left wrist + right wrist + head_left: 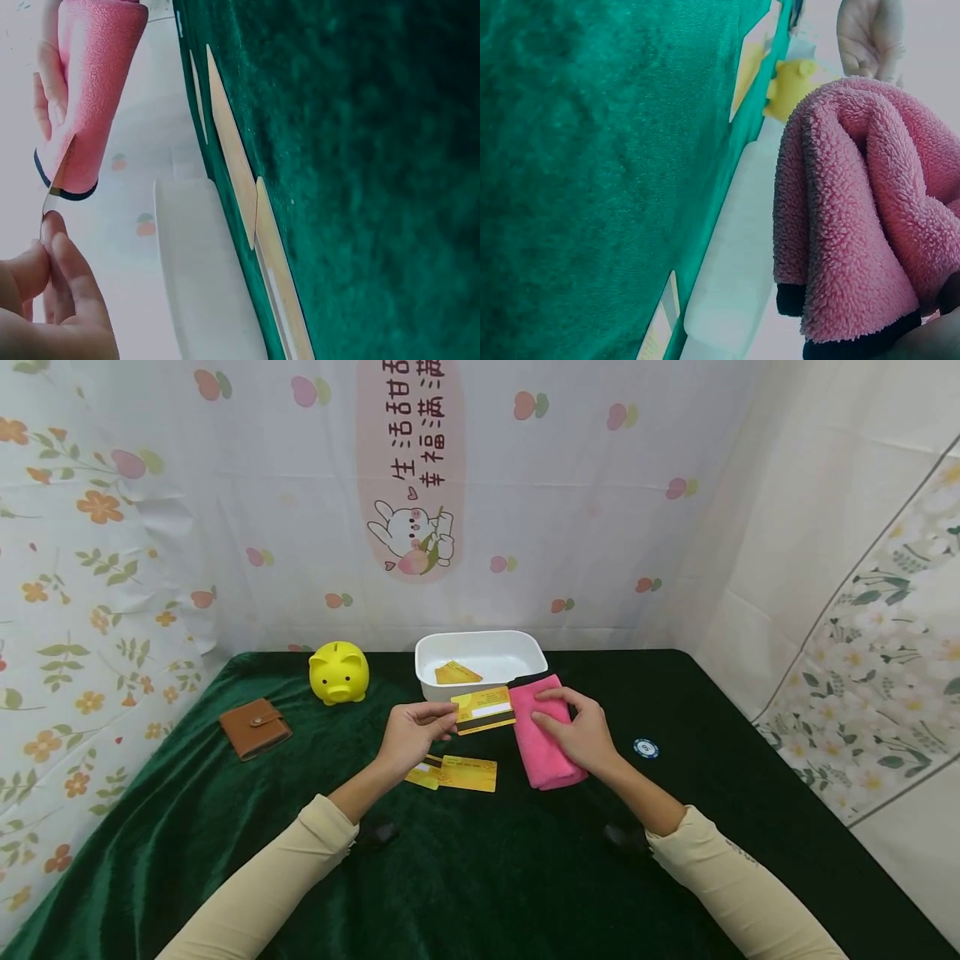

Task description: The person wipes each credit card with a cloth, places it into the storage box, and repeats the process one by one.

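Closest to the camera, cream sleeves point(262, 877) along both forearms. Next, a yellow card point(483, 710) in the left hand point(420, 735), pinched by its left end between thumb and fingertips, dark stripe and white strip towards the camera. Just beside it, a folded pink cloth point(546, 764) in the right hand point(577, 727), with fingers bent round its right side and thumb across the front. Free end of the card at the cloth's edge: touching or barely apart, hard to tell. For a good wipe, probably best to pinch only that one end, back the card with the fingers behind, and lay a flat fold over its face. Press lightly, given a likely tendency to flex; then swap ends. As for pose, forearms slanted inwards from the lower corners, hands facing each other above the table, roughly level. Below, on the green tablecloth point(510, 877), two more yellow cards point(471, 775), end to end. Out to the right, a poker chip point(646, 748); out to the left, a brown wallet point(255, 731). Farther back, a yellow piggy bank point(339, 675) and a white tub point(525, 668), with yellow card stock point(457, 673) inside.
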Available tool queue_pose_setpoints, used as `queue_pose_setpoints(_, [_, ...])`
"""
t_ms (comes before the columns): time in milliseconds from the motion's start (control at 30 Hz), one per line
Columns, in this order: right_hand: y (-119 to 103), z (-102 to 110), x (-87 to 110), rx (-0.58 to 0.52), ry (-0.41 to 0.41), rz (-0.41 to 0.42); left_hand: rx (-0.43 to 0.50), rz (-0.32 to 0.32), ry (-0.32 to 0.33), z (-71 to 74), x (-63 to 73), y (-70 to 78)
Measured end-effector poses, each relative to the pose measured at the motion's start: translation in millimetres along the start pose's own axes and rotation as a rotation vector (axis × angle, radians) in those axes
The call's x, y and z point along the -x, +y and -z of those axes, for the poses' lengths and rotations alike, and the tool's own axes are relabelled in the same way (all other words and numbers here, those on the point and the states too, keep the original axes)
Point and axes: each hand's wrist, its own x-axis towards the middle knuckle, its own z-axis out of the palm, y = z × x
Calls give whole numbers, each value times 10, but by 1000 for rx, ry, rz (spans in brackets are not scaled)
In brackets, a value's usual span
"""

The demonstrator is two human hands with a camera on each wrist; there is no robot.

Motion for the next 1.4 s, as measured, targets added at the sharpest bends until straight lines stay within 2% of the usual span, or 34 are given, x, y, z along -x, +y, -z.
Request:
queue_pose_setpoints(267, [9, 3, 6, 3, 3, -6, -125, -77, -36, 23, 13, 23])
queue_pose_setpoints(433, [9, 9, 7, 8, 11, -17, -203, -121, -36, 17, 5, -2])
queue_pose_setpoints(633, [7, 13, 12, 0, 1, -34, -270, -172, 7, 8, -5, -9])
queue_pose_setpoints(900, [15, 25, 1, -15, -11, -13, -325, -236, 83, -7, -18, 6])
queue_pose_setpoints(1067, [18, 21, -5, -23, -25, -20, -256, -182, 48, -16, -8, 17])
queue_pose_setpoints(1300, [82, 0, -24, -32, -14, -7, -104, -43, 24, -2, -10, 3])
queue_pose_setpoints(1400, [177, -12, -47, -69, -2, 5, -44, 26, 23, 3, -10, 6])
